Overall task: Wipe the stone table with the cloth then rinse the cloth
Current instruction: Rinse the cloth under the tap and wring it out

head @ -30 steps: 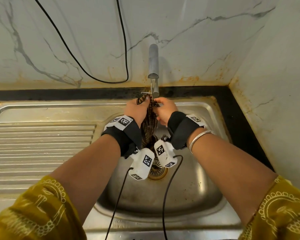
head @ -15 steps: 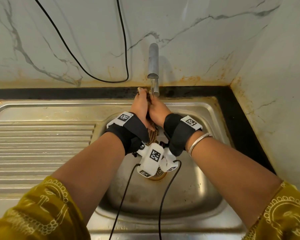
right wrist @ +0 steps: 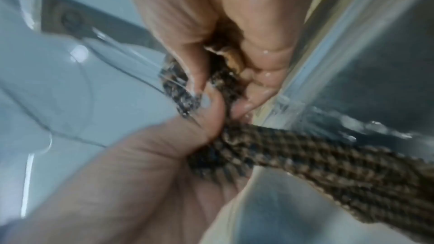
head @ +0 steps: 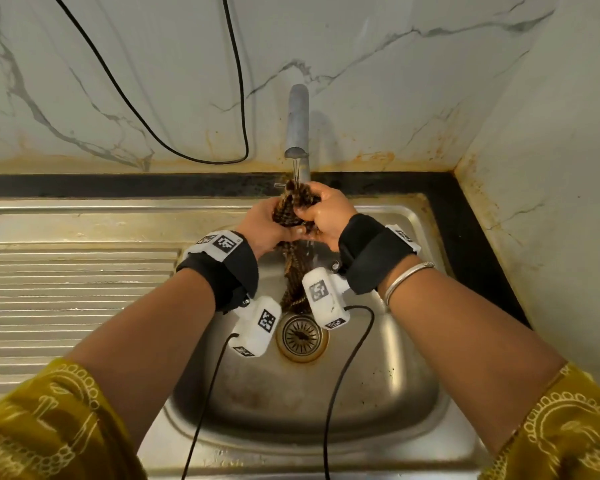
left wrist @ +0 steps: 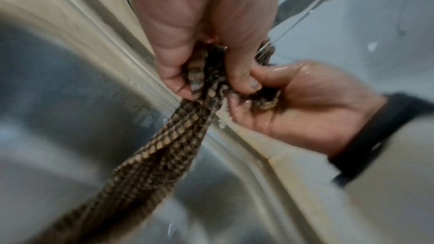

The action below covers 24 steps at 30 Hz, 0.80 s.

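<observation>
A brown and black checked cloth [head: 293, 209] is bunched between both hands under the tap [head: 297, 123], and a thin stream of water runs onto its top. My left hand [head: 267, 223] grips the cloth from the left, fingers curled round it [left wrist: 202, 73]. From the right, my right hand [head: 322, 213] grips the wet bunch [right wrist: 225, 79]. The cloth's loose end [head: 293, 285] hangs down into the steel sink [head: 378, 393] toward the drain [head: 302, 336]. In the left wrist view the cloth's tail [left wrist: 152, 164] trails down and left.
A ribbed drainboard [head: 66, 299] lies left of the basin. A black stone ledge [head: 118, 185] runs behind the sink and down its right side. Marble walls stand behind and to the right. A black cable [head: 236, 98] hangs on the back wall.
Both hands have spread apart again after pressing close together half a second ago, and the cloth's top shows between them under the water. The right hand has moved slightly up and right.
</observation>
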Each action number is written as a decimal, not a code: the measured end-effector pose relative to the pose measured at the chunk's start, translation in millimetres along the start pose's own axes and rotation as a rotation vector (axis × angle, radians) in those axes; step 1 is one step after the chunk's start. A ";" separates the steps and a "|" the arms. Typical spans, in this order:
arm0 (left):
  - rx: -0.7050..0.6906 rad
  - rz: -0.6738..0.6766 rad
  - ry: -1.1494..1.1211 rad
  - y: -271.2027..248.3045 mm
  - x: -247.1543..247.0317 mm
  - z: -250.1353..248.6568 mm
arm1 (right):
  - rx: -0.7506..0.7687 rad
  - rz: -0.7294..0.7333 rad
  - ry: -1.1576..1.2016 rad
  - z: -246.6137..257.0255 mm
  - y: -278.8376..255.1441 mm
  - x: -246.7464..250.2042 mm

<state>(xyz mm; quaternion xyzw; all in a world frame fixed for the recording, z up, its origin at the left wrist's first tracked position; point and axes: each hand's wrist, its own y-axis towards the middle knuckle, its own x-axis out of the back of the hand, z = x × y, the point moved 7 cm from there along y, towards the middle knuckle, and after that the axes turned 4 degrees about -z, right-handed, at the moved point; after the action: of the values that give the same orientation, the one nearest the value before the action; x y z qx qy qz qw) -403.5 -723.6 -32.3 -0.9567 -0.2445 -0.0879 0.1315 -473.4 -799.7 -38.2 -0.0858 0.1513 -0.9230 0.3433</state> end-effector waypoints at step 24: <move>0.071 -0.055 0.019 -2.9 -8.3 8.0 | -0.024 -0.210 -0.169 9.5 3.0 10.0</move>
<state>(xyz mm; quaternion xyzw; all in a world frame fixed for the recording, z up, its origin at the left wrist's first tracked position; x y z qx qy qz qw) -411.3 -722.5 -41.2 -0.9435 -0.2723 -0.0918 0.1652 -476.5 -810.6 -29.7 -0.1827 0.1229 -0.9414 0.2553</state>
